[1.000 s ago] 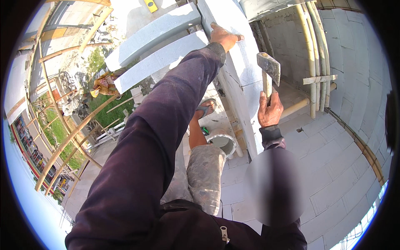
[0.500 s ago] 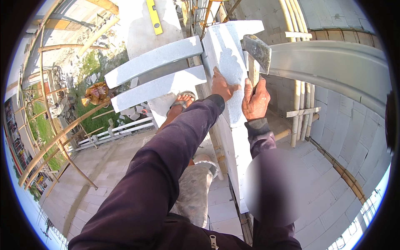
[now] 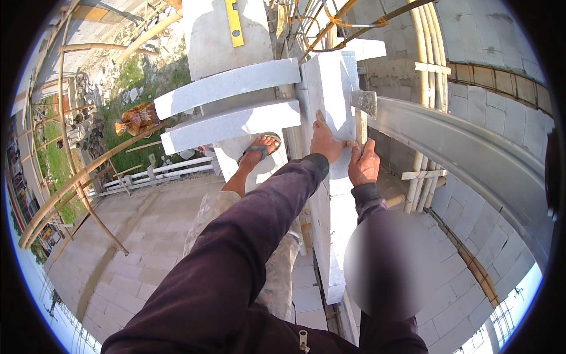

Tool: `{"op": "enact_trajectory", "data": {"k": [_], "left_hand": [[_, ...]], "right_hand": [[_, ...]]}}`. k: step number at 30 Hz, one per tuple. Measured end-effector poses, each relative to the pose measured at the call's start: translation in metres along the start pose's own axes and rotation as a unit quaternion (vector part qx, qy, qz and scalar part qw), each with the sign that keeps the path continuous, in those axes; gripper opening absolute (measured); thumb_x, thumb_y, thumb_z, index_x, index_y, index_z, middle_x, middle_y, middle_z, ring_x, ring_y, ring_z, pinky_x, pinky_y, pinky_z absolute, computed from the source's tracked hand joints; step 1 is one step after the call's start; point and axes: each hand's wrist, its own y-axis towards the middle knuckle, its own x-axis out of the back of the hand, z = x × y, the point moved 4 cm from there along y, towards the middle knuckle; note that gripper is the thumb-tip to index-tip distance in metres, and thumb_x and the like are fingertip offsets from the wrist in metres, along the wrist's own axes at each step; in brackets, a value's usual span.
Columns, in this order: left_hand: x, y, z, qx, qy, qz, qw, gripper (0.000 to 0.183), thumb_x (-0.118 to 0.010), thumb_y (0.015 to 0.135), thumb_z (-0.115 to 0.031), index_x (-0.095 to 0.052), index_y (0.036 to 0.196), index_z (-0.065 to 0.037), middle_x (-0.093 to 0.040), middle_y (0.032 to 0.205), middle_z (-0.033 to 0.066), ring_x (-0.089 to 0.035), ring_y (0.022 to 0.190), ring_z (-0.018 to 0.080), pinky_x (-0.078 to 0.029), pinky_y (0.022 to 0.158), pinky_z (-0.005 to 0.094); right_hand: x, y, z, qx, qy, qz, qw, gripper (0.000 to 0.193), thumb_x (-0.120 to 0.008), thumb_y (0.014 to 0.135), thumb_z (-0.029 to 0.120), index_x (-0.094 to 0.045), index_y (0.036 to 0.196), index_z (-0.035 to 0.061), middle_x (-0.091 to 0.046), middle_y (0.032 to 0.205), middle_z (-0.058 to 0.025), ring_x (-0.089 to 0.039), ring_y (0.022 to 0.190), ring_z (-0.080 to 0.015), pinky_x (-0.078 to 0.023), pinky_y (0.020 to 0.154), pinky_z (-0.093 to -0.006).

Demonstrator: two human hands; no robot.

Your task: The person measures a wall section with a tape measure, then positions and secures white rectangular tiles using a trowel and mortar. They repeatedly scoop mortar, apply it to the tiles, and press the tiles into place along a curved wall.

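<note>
My left hand [image 3: 326, 141] rests on the top of a pale block [image 3: 333, 76] set in a narrow wall, with its index finger stretched forward and its thumb out to the side. Just right of it, my right hand [image 3: 364, 165] is wrapped round the wooden handle of a hammer [image 3: 364, 104]. The hammer's worn grey head points away from me, beside the block's right edge. Part of the handle is hidden in my fingers.
Two long pale blocks [image 3: 230, 127] lie crosswise at the left, near my sandalled foot [image 3: 262, 147]. Beyond them is a yellow spirit level [image 3: 234, 23]. A metal beam [image 3: 466, 147] runs along the right, by upright bamboo poles [image 3: 429, 65]. Rusty rebar [image 3: 348, 23] stands ahead.
The hammer head has dropped away from my view, lower toward the block's edge. My left hand stays on the block. The whole view has shifted slightly.
</note>
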Motion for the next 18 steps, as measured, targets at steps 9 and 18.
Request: {"op": "enact_trajectory", "data": {"k": [9,18], "left_hand": [[-0.013,0.013,0.009,-0.089,-0.005,0.025,0.996,0.128,-0.091,0.066,-0.024,-0.001,0.151,0.007,-0.026,0.151,0.0316,-0.036,0.138,0.0400,-0.034,0.114,0.0397],[-0.010,-0.005,0.010,-0.239,0.259,-0.091,0.931,0.111,-0.076,0.082,-0.041,-0.007,0.150,0.011,-0.017,0.155,0.0324,-0.016,0.147,0.0408,-0.019,0.119,0.0450]], "right_hand": [[0.006,-0.057,-0.012,-0.066,0.075,-0.024,0.995,0.029,-0.064,0.091,0.023,-0.049,0.096,-0.0014,-0.064,0.079,-0.0289,-0.062,0.081,-0.0492,-0.048,0.069,-0.0515],[-0.037,-0.313,-0.025,-0.290,0.237,0.083,0.924,0.036,-0.070,0.083,0.028,-0.056,0.105,0.0026,-0.067,0.084,-0.0248,-0.066,0.081,-0.0423,-0.052,0.069,-0.0469]]}}
